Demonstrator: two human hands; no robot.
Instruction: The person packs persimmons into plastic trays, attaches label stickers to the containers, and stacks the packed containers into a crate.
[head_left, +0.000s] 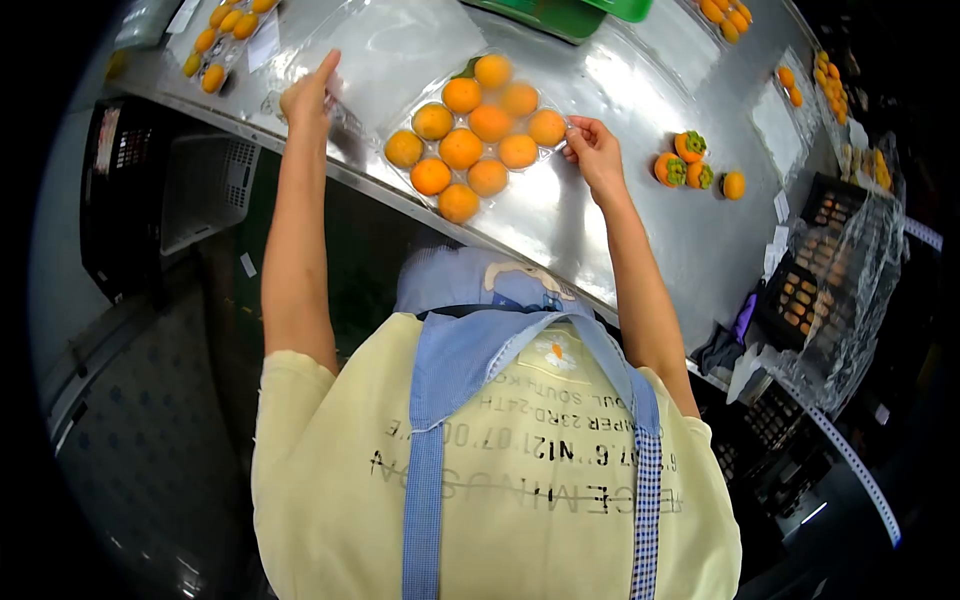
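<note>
Orange persimmons (461,149) sit in rows in a clear plastic tray (556,112) on the metal table. A haze covers the fruits at the upper right of the tray. My right hand (594,152) pinches the tray's right corner between thumb and fingers. Left of the tray, apart from it, my left hand (308,97) is over the table's near edge, one digit stretched forward and the others curled. Clear plastic shows beside it; what its curled fingers hold is hidden.
Loose persimmons (671,169) lie right of my right hand. A green container (545,18) stands at the far edge of view. More filled trays (213,77) are at the far left and far right. Black crates (125,200) stand left of the table (640,235) and at the right.
</note>
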